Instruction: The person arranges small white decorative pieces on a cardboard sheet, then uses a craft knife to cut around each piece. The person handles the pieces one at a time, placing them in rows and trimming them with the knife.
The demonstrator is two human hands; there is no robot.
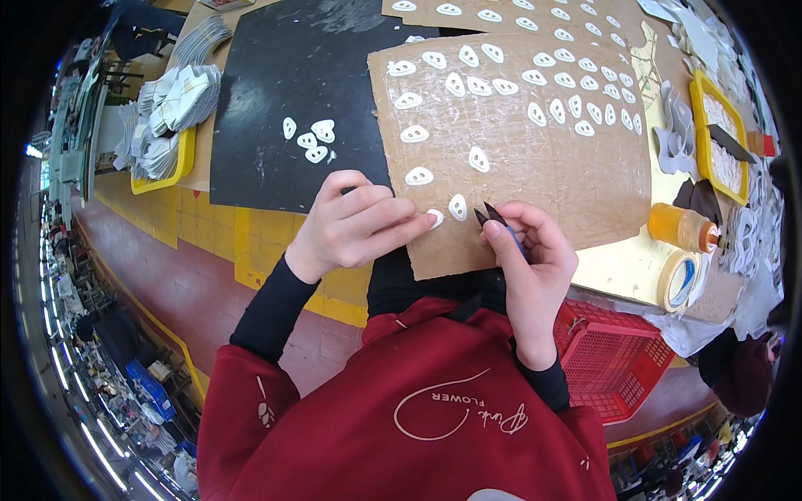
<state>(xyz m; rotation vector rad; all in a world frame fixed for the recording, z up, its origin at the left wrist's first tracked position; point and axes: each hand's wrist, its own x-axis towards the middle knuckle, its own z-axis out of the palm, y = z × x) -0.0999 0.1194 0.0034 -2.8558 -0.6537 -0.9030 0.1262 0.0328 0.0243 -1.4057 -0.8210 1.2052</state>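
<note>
My left hand (355, 221) has its fingers bent and pressed together at the near left edge of a brown cardboard sheet (543, 188). Its fingertips are on a small white rounded-triangle piece (435, 219), which they partly cover. A similar white two-holed piece (457, 207) lies on the cardboard between my hands. My right hand (539, 255) is closed round a pair of small snips (491, 215) with dark pointed blades and a bit of blue handle showing. The blade tips are spread a little, just right of that piece. Rows of the same pieces cover the sheet's far part.
Several loose white pieces (316, 139) lie on a black board (292, 83) at left. Bundled grey-white parts fill a yellow tray (180, 163) beyond it. On the right are an amber bottle (681, 227), a tape roll (678, 280) and another yellow tray (710, 171). A red basket (614, 359) stands below the table.
</note>
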